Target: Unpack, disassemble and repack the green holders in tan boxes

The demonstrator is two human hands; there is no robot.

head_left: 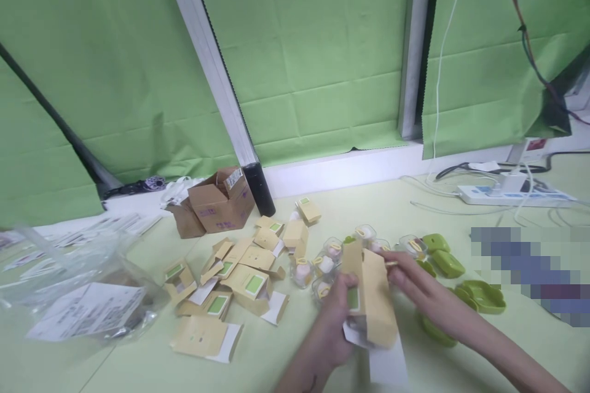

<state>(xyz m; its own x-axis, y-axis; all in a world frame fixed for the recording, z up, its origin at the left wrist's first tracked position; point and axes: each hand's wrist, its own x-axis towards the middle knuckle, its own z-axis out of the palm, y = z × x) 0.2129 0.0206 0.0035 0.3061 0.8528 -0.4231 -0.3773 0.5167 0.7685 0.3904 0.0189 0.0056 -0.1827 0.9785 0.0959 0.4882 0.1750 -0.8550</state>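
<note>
My left hand [338,316] is closed around a small tan cardboard box [380,301], its thumb on the side with the green window. The box stands tilted, and white flaps hang from its near end. At the box's far right edge, my right hand [415,279] pinches a small tan flap, fingers held together. Just beyond the box lie several clear round containers [303,273] with pale pink and white contents and yellow marks. Several green plastic trays [482,296] lie by my right forearm, partly hidden by it.
Several tan boxes [249,282], some flattened or open, are heaped left of centre. Behind them stand a brown carton [221,202] and a black cylinder [259,189]. A clear plastic bag [92,307] lies at left. A white power strip [511,193] with cables sits at back right.
</note>
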